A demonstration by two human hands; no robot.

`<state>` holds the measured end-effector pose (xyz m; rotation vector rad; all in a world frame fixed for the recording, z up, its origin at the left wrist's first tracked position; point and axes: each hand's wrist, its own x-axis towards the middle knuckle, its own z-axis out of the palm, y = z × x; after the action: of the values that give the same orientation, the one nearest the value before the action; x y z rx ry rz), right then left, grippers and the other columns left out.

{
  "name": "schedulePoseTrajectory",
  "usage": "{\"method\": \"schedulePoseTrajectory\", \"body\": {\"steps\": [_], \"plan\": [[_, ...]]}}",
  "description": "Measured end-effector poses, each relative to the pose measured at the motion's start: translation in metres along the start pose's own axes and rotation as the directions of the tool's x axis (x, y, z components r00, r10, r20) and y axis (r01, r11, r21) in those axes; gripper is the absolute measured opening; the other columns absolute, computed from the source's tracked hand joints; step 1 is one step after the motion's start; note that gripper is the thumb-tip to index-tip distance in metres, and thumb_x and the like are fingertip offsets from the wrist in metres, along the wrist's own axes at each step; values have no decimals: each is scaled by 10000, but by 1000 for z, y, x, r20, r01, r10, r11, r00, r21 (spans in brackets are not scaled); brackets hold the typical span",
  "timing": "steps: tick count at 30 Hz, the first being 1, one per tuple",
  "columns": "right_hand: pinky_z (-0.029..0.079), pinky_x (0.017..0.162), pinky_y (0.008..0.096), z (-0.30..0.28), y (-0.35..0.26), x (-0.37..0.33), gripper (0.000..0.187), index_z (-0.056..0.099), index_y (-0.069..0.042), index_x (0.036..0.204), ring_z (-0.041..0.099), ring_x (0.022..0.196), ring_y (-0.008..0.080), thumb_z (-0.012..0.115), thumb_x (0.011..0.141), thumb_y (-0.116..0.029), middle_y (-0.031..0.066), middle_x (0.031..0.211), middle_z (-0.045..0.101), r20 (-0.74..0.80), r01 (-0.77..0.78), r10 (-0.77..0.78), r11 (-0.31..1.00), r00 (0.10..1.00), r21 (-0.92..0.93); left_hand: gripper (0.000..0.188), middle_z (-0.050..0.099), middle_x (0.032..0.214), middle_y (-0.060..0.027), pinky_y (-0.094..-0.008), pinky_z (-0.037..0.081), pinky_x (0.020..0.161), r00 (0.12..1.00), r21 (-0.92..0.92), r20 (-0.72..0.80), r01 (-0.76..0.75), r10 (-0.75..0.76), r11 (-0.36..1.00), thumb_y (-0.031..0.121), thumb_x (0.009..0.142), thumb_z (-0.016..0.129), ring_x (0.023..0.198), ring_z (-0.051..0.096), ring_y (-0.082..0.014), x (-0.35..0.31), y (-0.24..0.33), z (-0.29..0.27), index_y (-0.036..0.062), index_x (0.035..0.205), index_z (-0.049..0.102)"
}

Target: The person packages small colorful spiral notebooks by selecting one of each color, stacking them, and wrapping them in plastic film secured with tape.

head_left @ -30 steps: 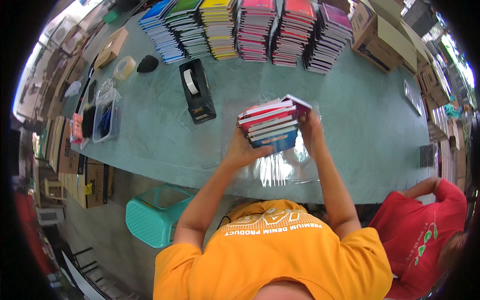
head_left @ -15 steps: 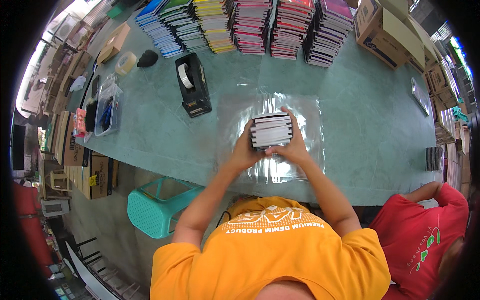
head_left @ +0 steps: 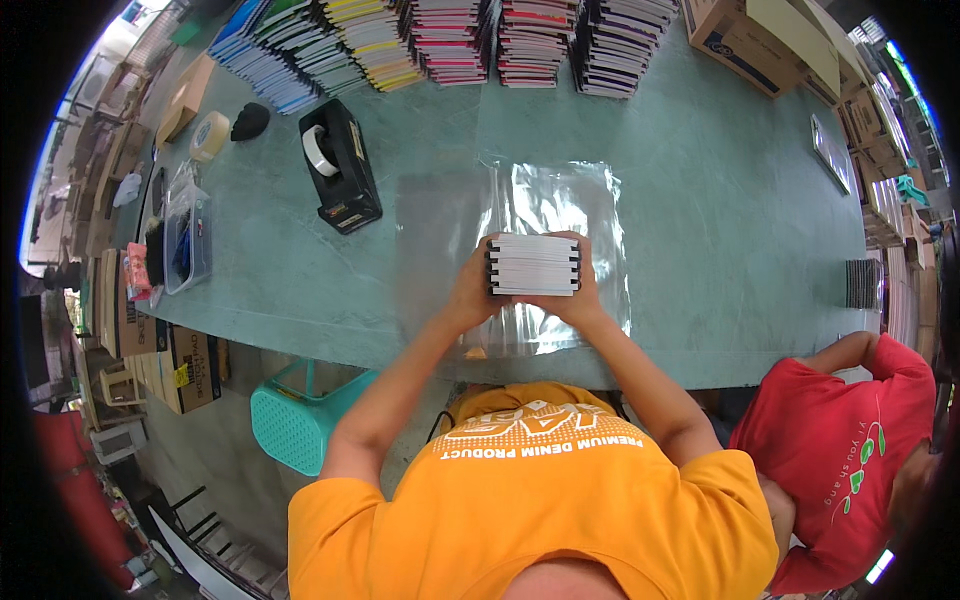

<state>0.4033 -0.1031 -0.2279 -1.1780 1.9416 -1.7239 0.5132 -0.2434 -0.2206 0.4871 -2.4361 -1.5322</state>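
Observation:
A small stack of notebooks (head_left: 535,265) with white page edges and dark corners is upright between my hands, its layers nearly flush. My left hand (head_left: 472,292) grips the stack's left side, and my right hand (head_left: 580,300) is wrapped round its right side and near edge. Under the hands, a shiny clear plastic sheet or bag (head_left: 560,190) lies flat on the green table (head_left: 720,250). Some fingertips are hidden behind the stack.
Tall notebook piles (head_left: 540,45) in several colours line the far side. Left of the plastic stands a black tape dispenser (head_left: 345,180); farther left is a clear bin (head_left: 190,240). Cardboard boxes (head_left: 750,45) are at far right. A person in red (head_left: 830,450) sits at right.
The notebooks' edges, uneven before, are now lined up more squarely, with both hands still round them. The whole view has shifted slightly, with the table items appearing farther left and higher.

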Motion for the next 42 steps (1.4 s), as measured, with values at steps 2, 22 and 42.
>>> {"method": "schedulePoseTrajectory", "body": {"steps": [2,22,42], "plan": [[463,845,335,3,30,-7,982,287,-59,1236,550,987,196,906,488,-205,91,1069,528,31,7,-2,986,1000,-167,685,564,1105,-119,-353,458,865,996,-32,90,29,-26,999,18,602,777,1035,557,-290,8,-12,3,56,1188,425],[488,738,415,-14,-16,55,889,471,72,1162,618,866,371,409,775,-726,267,947,601,320,-393,719,634,617,-666,617,609,1077,-86,-304,461,836,713,-372,554,674,-430,638,164,637,802,1004,569,-189,12,33,-50,28,1177,537],[483,718,455,-16,-18,47,851,596,81,892,620,817,403,366,786,-731,270,802,618,281,-275,601,667,748,-693,632,614,940,-149,-343,466,768,996,157,3,86,-88,984,485,816,612,838,595,-236,-23,7,-8,-39,1144,486]]}}
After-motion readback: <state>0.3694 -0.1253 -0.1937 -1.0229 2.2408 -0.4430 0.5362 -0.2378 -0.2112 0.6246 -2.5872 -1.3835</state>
